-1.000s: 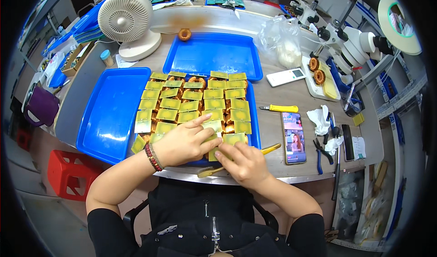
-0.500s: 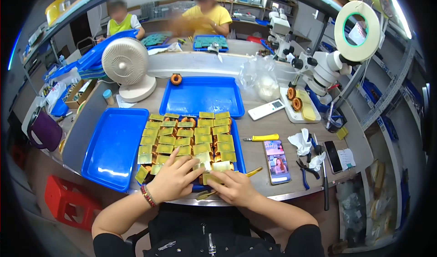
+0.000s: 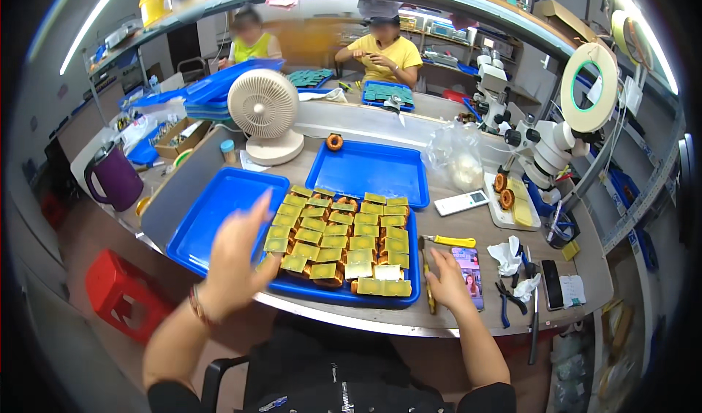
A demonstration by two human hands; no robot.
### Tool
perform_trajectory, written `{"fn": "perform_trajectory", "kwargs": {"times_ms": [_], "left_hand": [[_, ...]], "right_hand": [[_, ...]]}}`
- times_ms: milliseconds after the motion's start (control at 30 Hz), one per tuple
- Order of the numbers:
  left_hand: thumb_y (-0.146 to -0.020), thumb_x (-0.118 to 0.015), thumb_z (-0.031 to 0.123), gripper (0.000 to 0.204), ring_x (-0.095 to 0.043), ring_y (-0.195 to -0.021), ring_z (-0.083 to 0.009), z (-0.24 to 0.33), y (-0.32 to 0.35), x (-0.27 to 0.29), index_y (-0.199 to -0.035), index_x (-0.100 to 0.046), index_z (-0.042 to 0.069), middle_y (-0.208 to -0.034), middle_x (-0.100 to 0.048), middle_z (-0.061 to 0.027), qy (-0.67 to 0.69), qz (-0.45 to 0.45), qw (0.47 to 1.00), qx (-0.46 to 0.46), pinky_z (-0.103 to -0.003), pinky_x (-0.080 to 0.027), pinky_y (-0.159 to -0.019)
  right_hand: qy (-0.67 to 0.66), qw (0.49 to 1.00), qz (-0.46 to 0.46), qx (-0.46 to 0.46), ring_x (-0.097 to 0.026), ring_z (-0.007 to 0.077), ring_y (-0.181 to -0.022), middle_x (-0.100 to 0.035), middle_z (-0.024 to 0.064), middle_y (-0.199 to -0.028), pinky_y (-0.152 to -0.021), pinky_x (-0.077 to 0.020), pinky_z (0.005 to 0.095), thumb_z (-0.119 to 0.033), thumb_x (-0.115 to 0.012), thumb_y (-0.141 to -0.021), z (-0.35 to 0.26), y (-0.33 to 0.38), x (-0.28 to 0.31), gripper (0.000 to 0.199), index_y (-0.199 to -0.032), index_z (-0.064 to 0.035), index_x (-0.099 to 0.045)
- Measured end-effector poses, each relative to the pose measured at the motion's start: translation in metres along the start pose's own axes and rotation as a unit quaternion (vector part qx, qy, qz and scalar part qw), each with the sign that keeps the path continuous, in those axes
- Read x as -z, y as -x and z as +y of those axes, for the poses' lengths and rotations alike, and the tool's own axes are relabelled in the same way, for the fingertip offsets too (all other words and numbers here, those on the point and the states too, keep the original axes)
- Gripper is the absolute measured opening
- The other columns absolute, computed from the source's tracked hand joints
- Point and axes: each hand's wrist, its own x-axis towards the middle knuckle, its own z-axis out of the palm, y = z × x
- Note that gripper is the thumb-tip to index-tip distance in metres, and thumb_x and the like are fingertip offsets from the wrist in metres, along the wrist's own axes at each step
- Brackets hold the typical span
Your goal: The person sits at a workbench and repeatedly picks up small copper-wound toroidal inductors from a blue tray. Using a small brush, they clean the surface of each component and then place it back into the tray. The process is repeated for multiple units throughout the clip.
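Note:
Beside the near left corner of the filled blue tray (image 3: 412, 281), my left hand (image 3: 235, 263) is raised, slightly blurred, fingers stretched out and thumb apart, holding nothing. Rows of yellow-green square plates (image 3: 360, 243) lie over copper-wound rings in that tray. My right hand (image 3: 447, 285) hovers by the tray's right side with its fingers apart. Next to its thumb lies a slim tool with a yellowish handle (image 3: 429, 289). A phone with a lit screen (image 3: 472, 278) lies partly behind the right hand.
Two more blue trays (image 3: 219, 205) (image 3: 365, 168) flank the filled one. A copper-wound ring (image 3: 334, 142) sits by the far tray. A white fan (image 3: 265, 106), a yellow cutter (image 3: 453, 241), pliers (image 3: 510, 303) and a microscope (image 3: 545, 150) stand or lie around. Two people work opposite.
Both hands have come off the plates: the left moved left and up, the right moved right beside the slim tool. The near-right plates now lie in line. The whole view has shifted.

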Motion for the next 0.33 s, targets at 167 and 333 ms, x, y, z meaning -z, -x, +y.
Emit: {"fn": "perform_trajectory", "kwargs": {"times_ms": [167, 333], "left_hand": [[-0.074, -0.06, 0.024, 0.065, -0.061, -0.077, -0.0307, 0.025, -0.165, -0.035, -0.133, -0.035, 0.013, -0.078, -0.064, -0.0132, -0.157, -0.134, 0.977, 0.046, -0.041, -0.048, -0.069], [-0.072, -0.064, 0.032, 0.065, -0.063, -0.085, -0.029, 0.003, -0.2, -0.095, -0.129, -0.041, 0.012, -0.095, -0.064, -0.0176, -0.111, -0.185, 0.976, 0.042, -0.042, -0.046, -0.082]], "right_hand": [[-0.028, 0.996, 0.051, 0.071, -0.042, 0.0345, -0.112, -0.046, 0.0192, -0.121, -0.095, -0.0337, 0.0401, -0.015, -0.063, -0.074, -0.023, 0.019, 0.018, 0.051, -0.122, -0.0035, -0.048], [-0.041, 0.995, 0.07, 0.061, -0.043, 0.0352, -0.114, -0.051, 0.0144, -0.12, -0.1, -0.0299, 0.0435, -0.017, -0.067, -0.068, 0.006, 0.059, 0.041, 0.055, -0.12, -0.0084, -0.051]]}}
